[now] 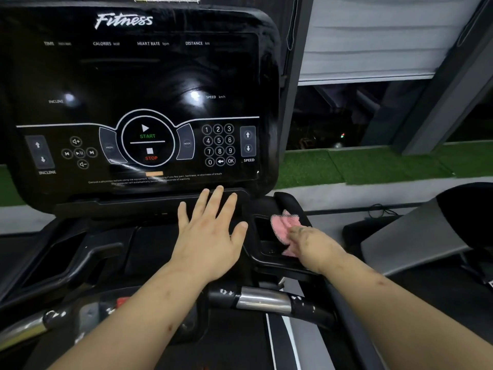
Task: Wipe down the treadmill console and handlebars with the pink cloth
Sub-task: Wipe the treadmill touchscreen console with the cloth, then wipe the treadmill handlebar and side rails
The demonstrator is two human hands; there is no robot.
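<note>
The black treadmill console [138, 84] fills the upper left, its dark screen above a button panel with START and STOP. My left hand [210, 231] lies flat with spread fingers on the ledge just under the panel. My right hand [312, 247] holds the pink cloth [281, 225] and presses it into the tray on the console's right side. Part of the cloth sticks out beyond my fingers; the rest is hidden under my hand. A handlebar with a chrome grip [264, 300] runs across below my forearms.
A second chrome grip [24, 329] shows at the lower left, with a red tab [122, 301] near it. The treadmill belt [288, 343] lies below. Another machine [426, 231] stands at the right. Green turf [360, 164] and a window lie behind.
</note>
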